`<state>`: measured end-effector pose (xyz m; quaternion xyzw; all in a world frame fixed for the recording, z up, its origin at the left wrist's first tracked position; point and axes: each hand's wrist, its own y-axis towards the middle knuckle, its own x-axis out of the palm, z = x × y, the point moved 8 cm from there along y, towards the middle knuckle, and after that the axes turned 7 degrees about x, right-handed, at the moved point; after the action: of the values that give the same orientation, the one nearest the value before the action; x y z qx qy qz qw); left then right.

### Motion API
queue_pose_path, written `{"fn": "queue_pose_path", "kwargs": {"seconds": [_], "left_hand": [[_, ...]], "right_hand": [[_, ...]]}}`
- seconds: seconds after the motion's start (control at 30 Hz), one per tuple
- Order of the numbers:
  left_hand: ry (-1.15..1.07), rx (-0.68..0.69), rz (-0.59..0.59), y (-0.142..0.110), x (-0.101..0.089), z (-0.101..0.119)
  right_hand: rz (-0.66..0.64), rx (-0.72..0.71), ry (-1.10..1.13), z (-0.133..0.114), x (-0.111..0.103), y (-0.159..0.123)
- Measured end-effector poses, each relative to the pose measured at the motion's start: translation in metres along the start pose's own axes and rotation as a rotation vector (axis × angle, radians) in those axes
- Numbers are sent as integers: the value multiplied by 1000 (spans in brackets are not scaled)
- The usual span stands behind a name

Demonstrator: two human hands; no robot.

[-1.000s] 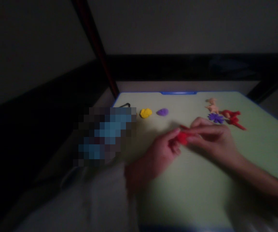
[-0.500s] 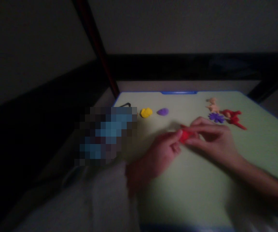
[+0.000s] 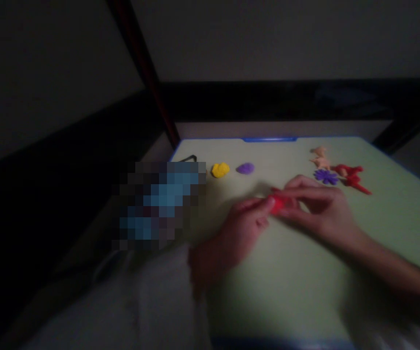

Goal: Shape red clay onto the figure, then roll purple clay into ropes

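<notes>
Between both hands is a small bright red piece that looks like modelling clay (image 3: pixel 277 204). My left hand (image 3: pixel 244 228) is closed, its thumb pressing the left side of the piece. From the right, my right hand (image 3: pixel 323 209) pinches the same piece between thumb and fingers. Fingers cover much of it, so its full shape is hidden. Beyond the hands lie a yellow lump (image 3: pixel 220 170) and a purple oval lump (image 3: pixel 245 168). Past my right hand is a purple flower-like shape (image 3: pixel 325 176), touching or close to red branching shapes (image 3: pixel 354 179).
Peach-coloured shapes (image 3: pixel 320 158) lie at the back right of the pale table (image 3: pixel 286 296), which has a blue edge. A blurred-out blue object (image 3: pixel 166 194) is at the table's left side. A dark rail and wall stand behind. The scene is dim.
Both hands keep their hold on the red piece, with only a very slight shift to the left in view. The lumps and shapes on the table stay where they were.
</notes>
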<state>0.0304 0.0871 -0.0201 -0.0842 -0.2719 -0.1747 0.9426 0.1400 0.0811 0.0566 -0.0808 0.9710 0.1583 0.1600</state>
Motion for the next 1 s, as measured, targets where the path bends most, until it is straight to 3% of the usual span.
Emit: {"fn": "queue_pose_path", "kwargs": {"seconds": [0.43, 0.73, 1.0], "left_hand": [[149, 91, 7, 1, 5, 19], [92, 3, 3, -4, 5, 6], [49, -26, 99, 4, -3, 7]], "right_hand": [[-25, -38, -66, -6, 1, 1], [-3, -43, -87, -7, 1, -1], [1, -41, -126, -9, 1, 0]]}}
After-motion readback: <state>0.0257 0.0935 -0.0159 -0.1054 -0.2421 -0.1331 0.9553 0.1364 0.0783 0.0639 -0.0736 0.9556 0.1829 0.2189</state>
